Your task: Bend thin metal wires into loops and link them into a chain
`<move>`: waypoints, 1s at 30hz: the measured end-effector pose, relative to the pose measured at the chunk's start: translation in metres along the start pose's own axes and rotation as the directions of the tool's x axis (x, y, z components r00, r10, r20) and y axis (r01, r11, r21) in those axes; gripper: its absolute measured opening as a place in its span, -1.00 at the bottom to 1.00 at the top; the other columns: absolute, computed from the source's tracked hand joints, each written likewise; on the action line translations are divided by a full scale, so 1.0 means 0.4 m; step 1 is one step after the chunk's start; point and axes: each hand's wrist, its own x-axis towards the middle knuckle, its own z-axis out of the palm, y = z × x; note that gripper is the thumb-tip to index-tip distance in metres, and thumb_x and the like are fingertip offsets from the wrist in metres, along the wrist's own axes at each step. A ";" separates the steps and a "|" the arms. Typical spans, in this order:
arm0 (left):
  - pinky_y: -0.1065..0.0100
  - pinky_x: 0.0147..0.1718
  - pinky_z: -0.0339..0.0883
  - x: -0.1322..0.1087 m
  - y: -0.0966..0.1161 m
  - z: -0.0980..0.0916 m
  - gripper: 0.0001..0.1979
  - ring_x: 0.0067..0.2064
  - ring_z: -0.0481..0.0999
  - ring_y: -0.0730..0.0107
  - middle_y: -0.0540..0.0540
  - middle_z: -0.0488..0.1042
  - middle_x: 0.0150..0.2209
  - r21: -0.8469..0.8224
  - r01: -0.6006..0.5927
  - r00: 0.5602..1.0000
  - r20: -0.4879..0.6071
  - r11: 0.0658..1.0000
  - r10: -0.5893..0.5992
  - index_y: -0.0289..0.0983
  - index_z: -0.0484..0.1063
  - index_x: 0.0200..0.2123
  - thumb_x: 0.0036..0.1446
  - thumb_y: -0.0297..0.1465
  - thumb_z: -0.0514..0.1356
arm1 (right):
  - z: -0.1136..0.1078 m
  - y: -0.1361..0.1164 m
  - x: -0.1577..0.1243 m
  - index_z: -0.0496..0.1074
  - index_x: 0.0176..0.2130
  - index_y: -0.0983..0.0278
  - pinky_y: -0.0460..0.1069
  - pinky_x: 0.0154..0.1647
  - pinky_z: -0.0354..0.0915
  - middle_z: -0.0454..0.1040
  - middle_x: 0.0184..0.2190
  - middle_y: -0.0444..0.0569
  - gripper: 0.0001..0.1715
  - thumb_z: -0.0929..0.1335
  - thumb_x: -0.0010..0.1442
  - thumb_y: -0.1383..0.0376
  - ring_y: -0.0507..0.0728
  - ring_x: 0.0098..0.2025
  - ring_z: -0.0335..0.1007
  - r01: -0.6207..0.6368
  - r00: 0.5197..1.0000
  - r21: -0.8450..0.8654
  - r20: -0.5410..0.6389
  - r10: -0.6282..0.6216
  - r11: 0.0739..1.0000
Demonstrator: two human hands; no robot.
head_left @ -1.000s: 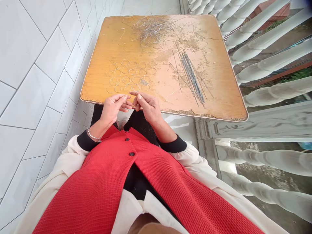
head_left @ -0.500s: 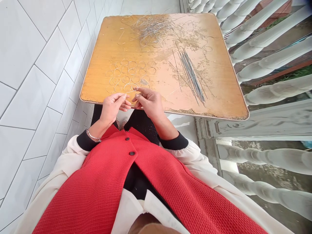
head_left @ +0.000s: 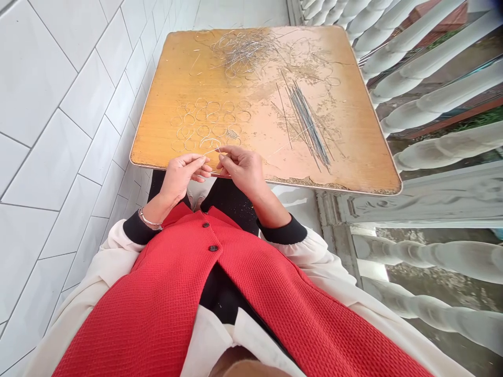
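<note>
**A:** Left hand (head_left: 181,175)?

**B:** Half closed, thumb and fingertips pinched on a thin silver wire (head_left: 211,150), just over the near edge of the table.

**A:** Right hand (head_left: 240,168)?

**B:** Half closed too, palm down, thumb and forefinger pinched on the same wire, close beside the left hand. Exact grip at the fingertips too small to make out.

**A:** Around the wrists and below the hands?

**B:** A slim silver bangle (head_left: 149,221) on the left wrist. Black cuffs on a cream blouse (head_left: 116,256). Under both forearms, a red waffle-knit vest (head_left: 157,314) with dark round buttons.

**A:** Just past the fingertips?

**B:** Rows of small round wire rings (head_left: 208,123), flat on a worn orange wooden tabletop (head_left: 184,78), the nearest almost at the wire.

**A:** Farther out?

**B:** Ahead and to the right of the hands, a bundle of straight dark metal rods (head_left: 308,128), lying slantwise. Straight ahead of the hands, near the far edge of the table, a loose tangle of silver wire (head_left: 243,52).

**A:** And beyond the table?

**B:** Left of the hands, a wall of glossy white rectangular tiles (head_left: 51,131). Right of the hands, a row of white turned balusters (head_left: 444,84).
</note>
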 end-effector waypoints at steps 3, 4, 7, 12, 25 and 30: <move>0.58 -0.51 0.37 0.003 -0.001 -0.004 -0.85 -0.52 0.56 0.60 0.02 0.59 -0.50 0.015 -0.001 1.000 0.010 1.000 0.001 -0.31 0.56 -0.36 0.23 -0.37 0.31 | -0.016 -0.009 0.013 0.61 -0.08 0.24 -0.01 -0.35 0.42 0.59 -0.38 -0.02 -0.45 0.45 0.20 -0.13 0.09 -0.38 0.49 0.107 0.992 -0.051 -0.060 -0.110 0.993; 0.57 -0.52 0.37 0.003 -0.001 -0.005 -0.85 -0.52 0.56 0.60 0.02 0.59 -0.51 0.016 -0.003 1.000 0.016 1.000 0.002 -0.31 0.56 -0.36 0.23 -0.37 0.30 | -0.020 -0.015 0.019 0.62 -0.08 0.23 0.01 -0.30 0.44 0.62 -0.30 0.01 -0.44 0.44 0.21 -0.16 0.11 -0.31 0.52 0.146 0.986 -0.066 -0.075 -0.151 0.987; 0.56 -0.52 0.37 0.001 -0.003 -0.002 -0.86 -0.52 0.55 0.59 0.02 0.58 -0.50 0.003 -0.017 0.998 0.057 1.000 0.017 -0.31 0.56 -0.36 0.23 -0.37 0.29 | -0.024 -0.027 0.036 0.65 -0.14 0.20 0.04 -0.22 0.44 0.63 -0.23 0.04 -0.51 0.42 0.25 -0.13 0.15 -0.23 0.54 0.236 0.968 -0.097 -0.066 -0.243 0.967; 0.55 -0.57 0.29 -0.004 -0.007 -0.003 -0.81 -0.55 0.48 0.62 0.03 0.54 -0.51 -0.043 0.009 0.984 0.179 0.999 -0.001 -0.29 0.57 -0.35 0.18 -0.27 0.33 | -0.019 -0.024 0.053 0.66 -0.28 0.20 0.06 -0.23 0.40 0.61 -0.36 -0.03 -0.73 0.43 0.27 0.09 0.13 -0.31 0.48 0.246 0.966 -0.107 -0.052 -0.253 0.963; 0.53 -0.67 -0.03 0.021 -0.013 -0.027 -0.85 -0.66 0.21 0.68 0.06 0.38 -0.65 0.119 0.093 0.946 0.300 0.989 -0.125 -0.32 0.57 -0.47 0.05 -0.35 0.33 | -0.079 -0.052 0.054 0.66 -0.24 0.16 0.18 -0.02 0.40 0.58 -0.31 0.02 -0.74 0.35 0.36 0.19 0.20 -0.21 0.48 0.449 0.890 -0.285 0.231 -0.394 0.847; 0.53 -0.66 0.00 0.020 -0.017 -0.034 -0.83 -0.65 0.22 0.69 0.06 0.40 -0.63 0.096 0.094 0.930 0.346 0.991 -0.122 -0.32 0.57 -0.44 0.07 -0.32 0.35 | -0.086 -0.057 0.057 0.67 -0.17 0.10 0.16 -0.05 0.42 0.58 -0.31 0.01 -0.74 0.36 0.37 0.13 0.19 -0.22 0.48 0.453 0.883 -0.268 0.267 -0.387 0.850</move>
